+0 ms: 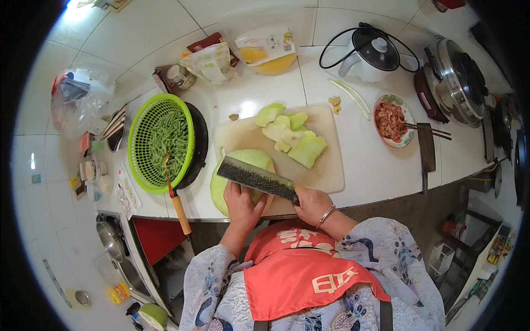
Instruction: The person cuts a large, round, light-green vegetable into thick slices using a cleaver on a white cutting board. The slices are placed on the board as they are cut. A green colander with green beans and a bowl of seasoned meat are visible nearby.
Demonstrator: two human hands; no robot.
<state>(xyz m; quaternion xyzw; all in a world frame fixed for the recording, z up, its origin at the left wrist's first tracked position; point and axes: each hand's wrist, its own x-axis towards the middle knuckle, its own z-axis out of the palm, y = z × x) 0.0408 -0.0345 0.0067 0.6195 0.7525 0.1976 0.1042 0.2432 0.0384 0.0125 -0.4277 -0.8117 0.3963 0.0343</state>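
Note:
A large pale green gourd (218, 192) sits at the front left of the white cutting board (334, 175). My left hand (243, 205) holds its near side, with the fingertips partly hidden under the blade. My right hand (313, 206), wearing a bracelet, is closed round the handle of a cleaver (256, 177). The cleaver's broad dark blade lies slantwise over the gourd, pointing left. I cannot tell whether the edge has entered the flesh. Several pieces of green peel (307, 151) are heaped on the board beyond the blade.
Left of the board stands a green colander (134, 160) of cut green beans (168, 135); a wooden-handled tool (180, 212) leans out of it. On the right are a bowl of meat (390, 122) with chopsticks, a scallion (353, 98), another cleaver (425, 149) and an electric pot (375, 52).

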